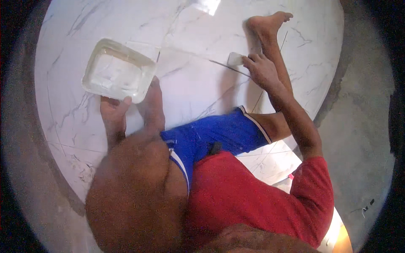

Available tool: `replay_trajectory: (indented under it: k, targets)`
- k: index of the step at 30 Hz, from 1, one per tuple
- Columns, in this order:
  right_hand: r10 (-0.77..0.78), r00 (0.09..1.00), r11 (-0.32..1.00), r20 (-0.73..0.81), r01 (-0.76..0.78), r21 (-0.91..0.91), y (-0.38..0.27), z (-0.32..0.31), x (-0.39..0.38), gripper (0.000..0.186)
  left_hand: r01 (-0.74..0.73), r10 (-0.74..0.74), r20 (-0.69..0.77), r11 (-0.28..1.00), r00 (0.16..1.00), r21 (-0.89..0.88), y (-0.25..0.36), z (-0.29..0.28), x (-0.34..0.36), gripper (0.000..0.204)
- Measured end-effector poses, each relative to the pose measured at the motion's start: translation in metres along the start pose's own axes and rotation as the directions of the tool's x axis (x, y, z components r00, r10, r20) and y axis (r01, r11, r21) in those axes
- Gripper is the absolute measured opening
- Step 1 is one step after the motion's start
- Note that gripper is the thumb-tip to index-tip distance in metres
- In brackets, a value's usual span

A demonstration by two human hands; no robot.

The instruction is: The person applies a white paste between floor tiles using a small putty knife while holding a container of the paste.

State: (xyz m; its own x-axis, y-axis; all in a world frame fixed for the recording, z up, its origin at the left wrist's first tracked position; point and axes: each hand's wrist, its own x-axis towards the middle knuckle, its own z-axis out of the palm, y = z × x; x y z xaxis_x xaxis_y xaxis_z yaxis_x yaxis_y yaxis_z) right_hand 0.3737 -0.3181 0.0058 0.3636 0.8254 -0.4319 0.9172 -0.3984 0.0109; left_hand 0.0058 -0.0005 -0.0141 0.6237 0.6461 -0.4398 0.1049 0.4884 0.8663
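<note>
At the left, my left hand grips the near rim of a white plastic tub, its thumb over the edge. The tub is tilted a little, and a whitish paste coats its inside and bottom. Further right, my right hand pinches a small flat whitish scraper between thumb and fingers. This scraper rests at a joint between floor tiles. Right of it the joint is dark; to the left it looks pale. My palm is turned away from view.
My bare feet stand on the marble-patterned tiles, one foot beside the tub and the other beyond my right hand. Rough grey concrete borders the tiles at right. A small dark object lies on it.
</note>
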Motion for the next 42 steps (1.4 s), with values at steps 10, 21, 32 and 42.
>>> replay_trajectory:
  k: [10,21,32,42]
  targets:
    - [0.254,0.898,0.922,-0.36,-0.112,0.37,0.03,-0.099,0.22,0.05,0.03,-0.03,-0.015,0.999,0.999,-0.029,0.018,0.018,0.001,0.09]
    - [0.196,0.871,0.97,-0.45,-0.239,-0.039,0.133,-0.167,0.365,0.024,0.038,-0.025,-0.086,0.988,0.996,0.15,0.01,0.004,-0.012,0.093]
    - [0.157,0.977,0.987,-0.141,-0.158,0.01,-0.012,-0.121,0.27,0.022,0.038,-0.04,-0.105,0.999,0.994,-0.019,-0.001,0.006,-0.006,0.092]
    - [0.078,0.996,0.971,0.05,-0.087,0.224,-0.107,-0.097,0.188,0.032,0.044,-0.051,-0.087,0.995,0.995,-0.087,0.001,0.007,-0.005,0.089]
